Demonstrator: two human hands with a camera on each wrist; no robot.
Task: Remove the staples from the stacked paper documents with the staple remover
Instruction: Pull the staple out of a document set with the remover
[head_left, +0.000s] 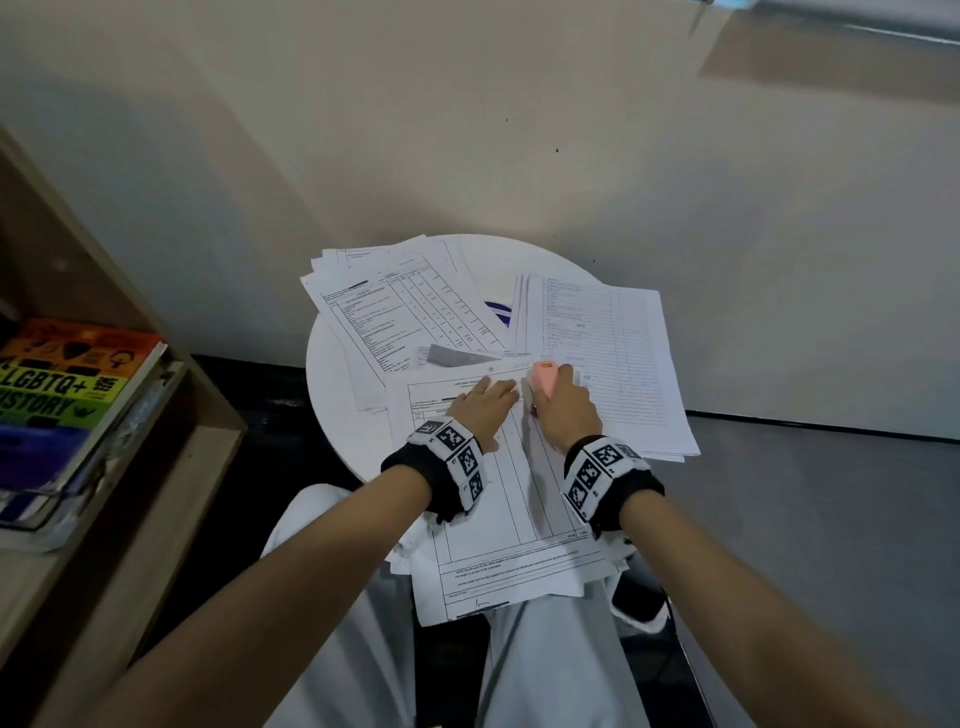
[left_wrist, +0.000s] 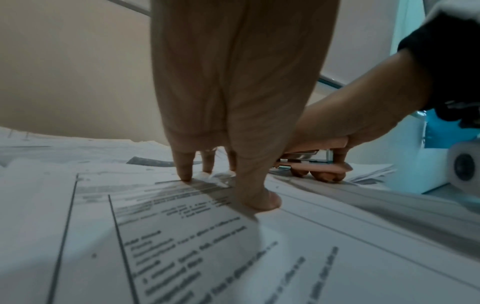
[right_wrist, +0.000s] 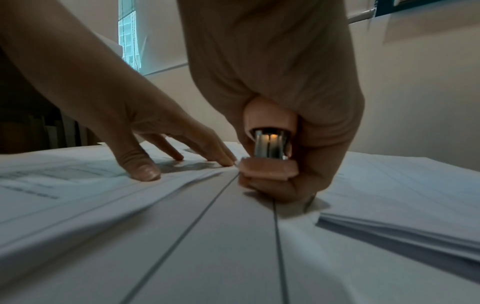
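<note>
She's mid-job, I'd say: the left hand (head_left: 485, 402) presses flat, fingers straight, on the near document (head_left: 498, 509), the right hand (head_left: 566, 410) grips the pink staple remover (head_left: 544, 375) at its far edge, other stacks (head_left: 602, 343) waiting.

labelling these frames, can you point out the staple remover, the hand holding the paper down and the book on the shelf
staple remover (right_wrist: 269, 167): right wrist view, on its lower pink handle
left hand (head_left: 485, 402): head view, on the back of the hand
book (head_left: 67, 374): head view, on its rainbow cover
</note>
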